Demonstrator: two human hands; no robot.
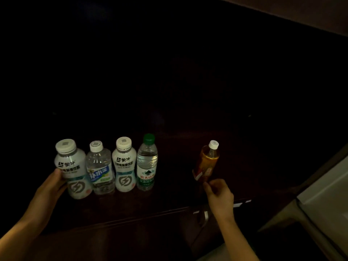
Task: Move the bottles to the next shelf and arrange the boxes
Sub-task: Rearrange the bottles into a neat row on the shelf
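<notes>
Several bottles stand in a row on a dark shelf (169, 200). My left hand (51, 187) grips the leftmost white drink bottle (72, 170), which leans slightly. Beside it stand a clear bottle with a blue label (99, 170), a second white drink bottle (124, 166) and a green-capped water bottle (147, 164). Further right, my right hand (218, 196) holds the base of an amber tea bottle (207, 162) with a white cap, tilted to the right. No boxes are visible.
The shelf's back is too dark to make out. Its front edge (143, 215) runs below the bottles, with a dark lower surface beneath. A pale grey-white cabinet or appliance (325, 194) stands at the right.
</notes>
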